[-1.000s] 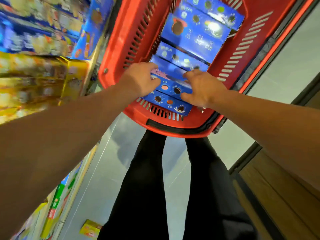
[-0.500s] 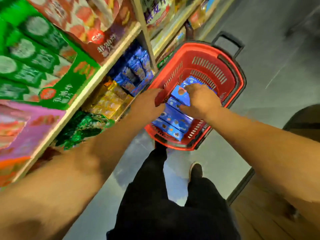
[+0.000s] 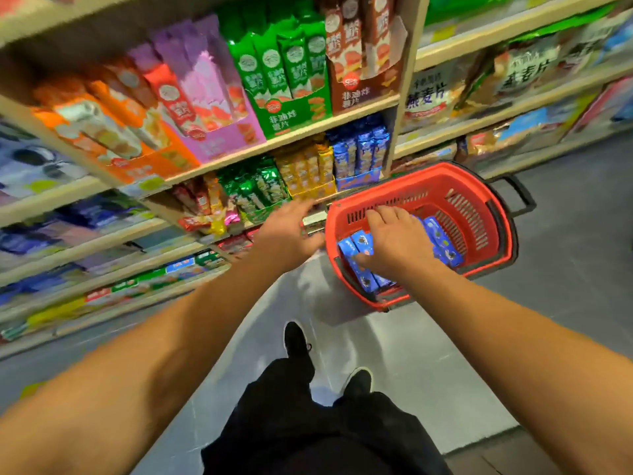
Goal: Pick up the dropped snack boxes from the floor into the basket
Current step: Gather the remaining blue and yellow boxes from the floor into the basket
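Observation:
A red basket (image 3: 479, 186) stands on the grey floor beside the shelving. Several blue snack boxes (image 3: 445, 246) lie inside it. My right hand (image 3: 394, 245) is over the basket with its fingers spread and relaxed, just above or touching the boxes (image 3: 356, 245) at the near end, gripping nothing. My left hand (image 3: 291, 234) hovers outside the basket's left rim, fingers straight, empty. No box lies on the floor in view.
Store shelves (image 3: 219, 159) packed with snack bags and boxes run along the left and back, close to the basket. The basket's black handle (image 3: 520, 197) sticks out at its far side. My legs and shoes (image 3: 298, 341) stand on the floor below the basket.
Both hands have lifted off the boxes. The left hand has moved out of the basket to its left. The view has risen and pulled back from the basket.

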`<state>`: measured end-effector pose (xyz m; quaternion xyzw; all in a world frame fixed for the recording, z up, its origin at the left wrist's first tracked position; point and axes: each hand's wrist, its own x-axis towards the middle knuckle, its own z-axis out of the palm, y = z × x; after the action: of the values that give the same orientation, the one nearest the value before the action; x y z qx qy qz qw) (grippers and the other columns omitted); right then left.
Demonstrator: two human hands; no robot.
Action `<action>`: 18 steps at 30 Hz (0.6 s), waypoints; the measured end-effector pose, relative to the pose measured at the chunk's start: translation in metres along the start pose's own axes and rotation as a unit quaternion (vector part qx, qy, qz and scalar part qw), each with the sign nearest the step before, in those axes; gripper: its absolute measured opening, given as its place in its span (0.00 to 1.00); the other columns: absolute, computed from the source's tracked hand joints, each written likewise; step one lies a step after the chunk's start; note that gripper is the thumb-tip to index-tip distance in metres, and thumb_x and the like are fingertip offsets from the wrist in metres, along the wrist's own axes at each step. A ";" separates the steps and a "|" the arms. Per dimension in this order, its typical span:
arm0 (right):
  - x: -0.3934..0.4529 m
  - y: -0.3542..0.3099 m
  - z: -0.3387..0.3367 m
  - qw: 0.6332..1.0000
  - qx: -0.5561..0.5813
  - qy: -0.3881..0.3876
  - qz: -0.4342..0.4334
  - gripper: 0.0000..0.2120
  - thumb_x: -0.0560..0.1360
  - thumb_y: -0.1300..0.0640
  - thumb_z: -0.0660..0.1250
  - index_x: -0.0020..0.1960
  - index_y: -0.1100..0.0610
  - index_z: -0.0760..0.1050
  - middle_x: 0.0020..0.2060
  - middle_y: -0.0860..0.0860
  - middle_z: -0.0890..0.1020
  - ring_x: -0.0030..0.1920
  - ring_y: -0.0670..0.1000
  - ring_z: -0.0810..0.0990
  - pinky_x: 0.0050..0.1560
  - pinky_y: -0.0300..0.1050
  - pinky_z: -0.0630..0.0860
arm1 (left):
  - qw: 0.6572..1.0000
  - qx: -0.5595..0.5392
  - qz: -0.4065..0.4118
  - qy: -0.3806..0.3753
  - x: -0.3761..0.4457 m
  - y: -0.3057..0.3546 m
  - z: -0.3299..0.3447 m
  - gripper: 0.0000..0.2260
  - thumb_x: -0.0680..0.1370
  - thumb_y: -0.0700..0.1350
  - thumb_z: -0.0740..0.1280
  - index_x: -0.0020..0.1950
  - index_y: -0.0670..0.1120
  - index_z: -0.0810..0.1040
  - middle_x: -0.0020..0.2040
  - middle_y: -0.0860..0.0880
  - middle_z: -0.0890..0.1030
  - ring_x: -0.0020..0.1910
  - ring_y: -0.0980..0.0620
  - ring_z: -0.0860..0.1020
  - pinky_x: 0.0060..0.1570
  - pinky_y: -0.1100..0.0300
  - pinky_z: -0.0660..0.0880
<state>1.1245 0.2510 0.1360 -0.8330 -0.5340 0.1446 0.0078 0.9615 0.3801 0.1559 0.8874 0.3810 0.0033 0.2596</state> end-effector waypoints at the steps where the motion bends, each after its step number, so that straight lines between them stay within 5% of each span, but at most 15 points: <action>1: -0.002 -0.012 -0.003 1.000 -0.015 -0.001 -0.019 0.38 0.67 0.37 0.68 0.70 0.56 0.66 0.65 0.54 0.72 0.66 0.59 0.69 0.66 0.55 0.67 | 1.000 -0.001 -0.021 0.003 -0.015 -0.008 -0.008 0.33 0.72 0.57 0.66 0.75 0.47 0.65 0.74 0.45 0.67 0.74 0.46 0.64 0.73 0.54 0.60; 10: -0.012 -0.194 -0.008 0.964 -0.115 -0.035 -0.239 0.43 0.68 0.33 0.65 0.75 0.54 0.60 0.73 0.54 0.65 0.72 0.59 0.63 0.70 0.55 0.64 | 0.967 -0.055 -0.224 0.107 -0.188 -0.122 -0.052 0.32 0.76 0.54 0.68 0.77 0.53 0.61 0.77 0.49 0.62 0.75 0.49 0.60 0.71 0.58 0.57; 18: -0.092 -0.408 0.041 0.869 -0.175 -0.065 -0.458 0.44 0.68 0.32 0.64 0.76 0.54 0.57 0.74 0.55 0.63 0.74 0.59 0.60 0.72 0.56 0.62 | 0.888 -0.114 -0.399 0.197 -0.403 -0.237 -0.057 0.33 0.75 0.53 0.70 0.76 0.47 0.62 0.75 0.44 0.65 0.73 0.46 0.65 0.72 0.56 0.60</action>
<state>0.7166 0.3385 0.1865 -0.4713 -0.8714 0.0828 -0.1078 0.5037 0.2690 0.1730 0.6056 0.7434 0.1177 0.2584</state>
